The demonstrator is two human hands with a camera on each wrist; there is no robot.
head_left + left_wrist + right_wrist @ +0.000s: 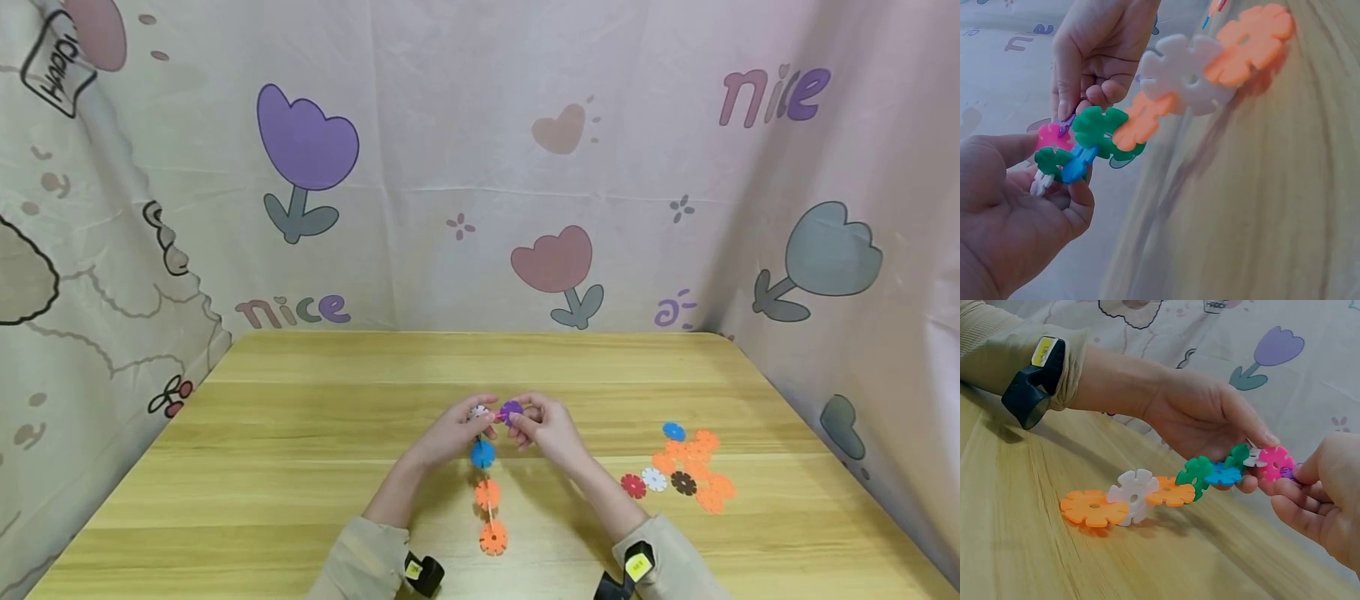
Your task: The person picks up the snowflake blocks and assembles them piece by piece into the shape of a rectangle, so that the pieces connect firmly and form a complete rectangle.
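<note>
A chain of notched, flower-shaped plastic discs hangs from my left hand (448,433), whose fingers and thumb pinch its upper end near the pink disc (1276,464). My right hand (553,431) pinches a purple disc (512,412) that meets the pink one; how deep their slots interlock is hard to tell. Down the chain follow white, green and blue (1225,474) discs, then a second green disc (1194,479). Below these come an orange disc (1174,493), a white disc (1134,495) and the end orange disc (1093,509), close to the tabletop.
On the right of the wooden table (315,467) lies a loose group of orange discs (697,450). Beside them are a blue disc (674,431), a red disc (633,486), a white disc (654,479) and a dark disc (683,482). A printed curtain (420,125) surrounds the table.
</note>
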